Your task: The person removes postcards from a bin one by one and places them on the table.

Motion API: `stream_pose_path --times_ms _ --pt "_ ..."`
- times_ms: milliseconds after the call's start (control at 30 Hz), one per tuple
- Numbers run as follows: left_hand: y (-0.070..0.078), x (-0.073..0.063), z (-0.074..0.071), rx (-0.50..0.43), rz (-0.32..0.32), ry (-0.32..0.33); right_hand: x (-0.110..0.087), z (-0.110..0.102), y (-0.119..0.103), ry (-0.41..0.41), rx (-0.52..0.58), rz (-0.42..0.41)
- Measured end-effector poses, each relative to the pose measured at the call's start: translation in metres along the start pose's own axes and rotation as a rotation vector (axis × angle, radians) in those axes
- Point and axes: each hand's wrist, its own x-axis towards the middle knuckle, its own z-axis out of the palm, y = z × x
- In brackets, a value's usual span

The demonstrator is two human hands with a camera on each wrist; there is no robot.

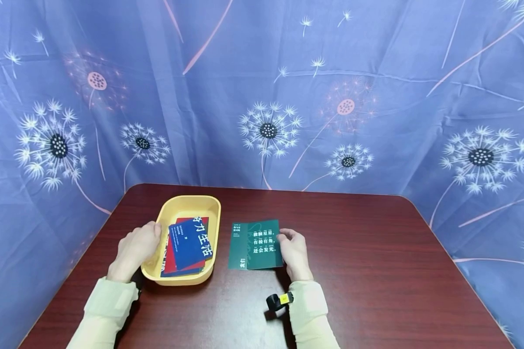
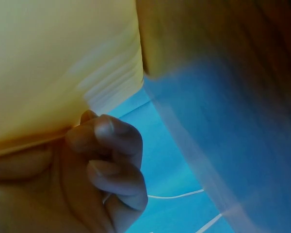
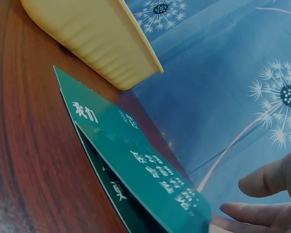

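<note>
My left hand grips the left rim of a yellow plastic basin; in the left wrist view its fingers curl at the rim. Inside the basin lie blue and red printed cards, a blue card with white characters on top. To the basin's right are two overlapping green cards with white writing. Their near edges stand apart in the right wrist view, the upper card tilted over the lower. My right hand is at their right edge, thumb and fingers spread, fingertips right at the card's end.
A dark red-brown wooden table carries everything. Behind it hangs a blue curtain with dandelion prints. A black strap with a yellow label sticks out from the right cuff, over the table.
</note>
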Motion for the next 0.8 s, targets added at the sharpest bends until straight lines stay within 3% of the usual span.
stream_pose_path --times_ms 200,367,567,800 --pt "0.0 0.001 0.0 0.006 0.002 0.003 -0.004 -0.002 -0.007 0.06 -0.09 -0.046" --pt "0.0 0.0 0.001 0.006 0.001 0.007 -0.006 -0.002 -0.013 0.084 -0.073 -0.085" --pt "-0.001 0.0 0.0 0.003 -0.003 0.001 -0.011 0.009 -0.025 0.033 -0.066 -0.164" --pt "-0.001 0.001 0.001 0.006 0.003 0.01 -0.017 0.033 -0.045 -0.029 -0.173 -0.314"
